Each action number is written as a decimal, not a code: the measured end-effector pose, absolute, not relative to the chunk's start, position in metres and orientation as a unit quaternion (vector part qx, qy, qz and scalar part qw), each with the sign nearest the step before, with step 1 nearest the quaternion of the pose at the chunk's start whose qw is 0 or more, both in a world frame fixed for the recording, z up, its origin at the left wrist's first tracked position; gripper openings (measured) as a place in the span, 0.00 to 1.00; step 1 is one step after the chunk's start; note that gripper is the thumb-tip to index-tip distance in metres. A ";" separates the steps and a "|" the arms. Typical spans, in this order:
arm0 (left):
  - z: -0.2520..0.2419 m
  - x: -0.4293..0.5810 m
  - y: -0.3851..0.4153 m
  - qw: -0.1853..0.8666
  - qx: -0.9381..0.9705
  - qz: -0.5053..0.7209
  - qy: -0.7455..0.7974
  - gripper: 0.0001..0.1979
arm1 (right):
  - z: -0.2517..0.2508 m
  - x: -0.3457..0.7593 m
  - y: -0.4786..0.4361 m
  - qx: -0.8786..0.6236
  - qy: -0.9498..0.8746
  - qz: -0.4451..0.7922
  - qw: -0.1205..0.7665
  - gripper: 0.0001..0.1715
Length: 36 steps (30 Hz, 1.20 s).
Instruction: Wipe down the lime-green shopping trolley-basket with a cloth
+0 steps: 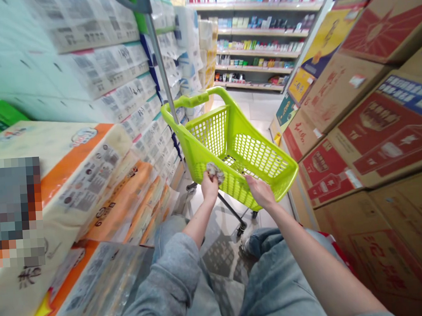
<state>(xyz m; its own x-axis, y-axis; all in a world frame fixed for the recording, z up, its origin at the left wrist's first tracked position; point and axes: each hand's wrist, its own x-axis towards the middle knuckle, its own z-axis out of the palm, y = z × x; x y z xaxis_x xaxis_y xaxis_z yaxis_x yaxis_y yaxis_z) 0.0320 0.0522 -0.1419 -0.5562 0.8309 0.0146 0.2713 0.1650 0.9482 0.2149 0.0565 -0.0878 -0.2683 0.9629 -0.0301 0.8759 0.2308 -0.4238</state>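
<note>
A lime-green plastic shopping cart (196, 144) with perforated basket walls stands in front of me, its near rim toward my body. My left hand (210, 186) is closed around a crumpled grey-and-white cloth (215, 172), held against the cart's near side. To its right, my right hand (260, 191) grips the near rim, thumb over the top edge and fingers mostly hidden. Through the near part of the basket I see only its grid floor and walls.
Wrapped paper packs (115, 63) are stacked high on the left, with orange-and-cream tissue packs (78, 161) close by. Cardboard cartons (364, 91) line the right. Shelves of small goods (256, 31) stand beyond the cart. A grey pole (160, 65) rises at the cart's left.
</note>
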 end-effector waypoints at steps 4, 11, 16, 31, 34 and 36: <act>-0.140 0.054 0.049 0.323 0.403 0.534 0.670 0.06 | -0.087 0.211 0.071 -0.584 -0.785 0.171 0.119 0.33; -0.136 0.051 0.054 0.276 0.476 0.502 0.667 0.03 | -0.088 0.209 0.088 -0.548 -0.805 0.188 0.129 0.30; -0.140 0.035 0.074 0.256 0.392 0.519 0.715 0.08 | -0.089 0.205 0.089 -0.553 -0.802 0.185 0.130 0.30; -0.145 0.021 0.096 0.391 0.377 0.584 0.604 0.08 | -0.086 0.194 0.096 -0.567 -0.802 0.155 0.107 0.29; -0.153 0.013 0.101 0.389 0.378 0.584 0.604 0.08 | -0.087 0.193 0.096 -0.569 -0.802 0.147 0.105 0.29; -0.160 0.009 0.103 0.395 0.378 0.587 0.597 0.09 | -0.088 0.193 0.096 -0.568 -0.804 0.142 0.106 0.28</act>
<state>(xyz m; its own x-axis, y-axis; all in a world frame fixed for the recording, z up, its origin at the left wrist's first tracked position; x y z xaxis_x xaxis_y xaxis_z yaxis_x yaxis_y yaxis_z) 0.0092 0.1029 -0.1596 -0.4021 0.9152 -0.0278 -0.0135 0.0244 0.9996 0.1928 0.0959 -0.0879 -0.3321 0.9432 0.0096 0.8828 0.3144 -0.3490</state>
